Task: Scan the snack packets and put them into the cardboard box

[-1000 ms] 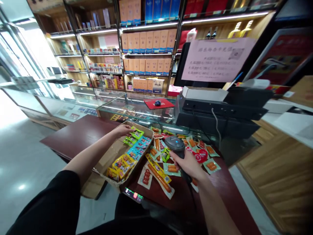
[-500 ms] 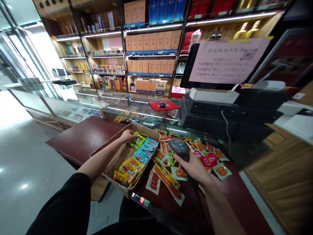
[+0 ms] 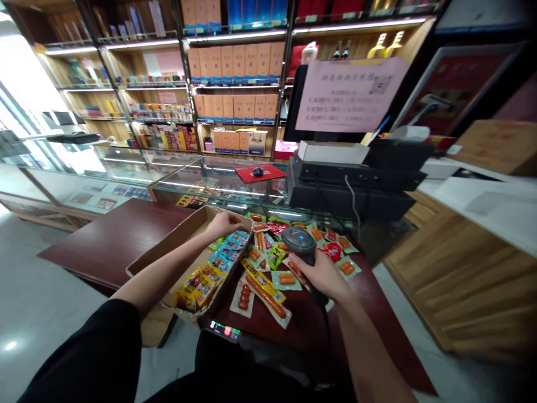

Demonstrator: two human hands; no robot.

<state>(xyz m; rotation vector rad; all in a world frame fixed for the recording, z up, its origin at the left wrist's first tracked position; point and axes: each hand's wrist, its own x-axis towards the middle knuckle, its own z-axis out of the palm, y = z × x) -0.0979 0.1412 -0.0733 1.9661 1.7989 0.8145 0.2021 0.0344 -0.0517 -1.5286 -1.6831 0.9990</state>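
Observation:
My right hand (image 3: 325, 274) grips a dark handheld barcode scanner (image 3: 298, 239) above the table. My left hand (image 3: 225, 225) is over the far end of an open cardboard box (image 3: 140, 263), near its right rim. Its fingers are curled together, and whatever they may hold is hidden. Inside the box lie yellow snack packets (image 3: 203, 282) in front and blue snack packets (image 3: 230, 249) behind them. Green packets (image 3: 217, 244) are partly covered by my left hand. Right of the box, packaged sausages (image 3: 286, 279) lie scattered, including a long sausage pack (image 3: 268, 296) and a green packet (image 3: 277, 257).
The dark red table (image 3: 113, 224) carries the box and sausages. A lit phone (image 3: 225, 331) lies by its near edge. Behind are a glass counter (image 3: 218, 173), a red mouse pad (image 3: 272, 173) and a monitor covered by a pink paper sign (image 3: 348, 98). A wooden cabinet (image 3: 457, 280) stands right.
My left hand has moved from the green packets toward the box's right rim, its fingers now curled. My right hand still holds the scanner. The view has turned to the right.

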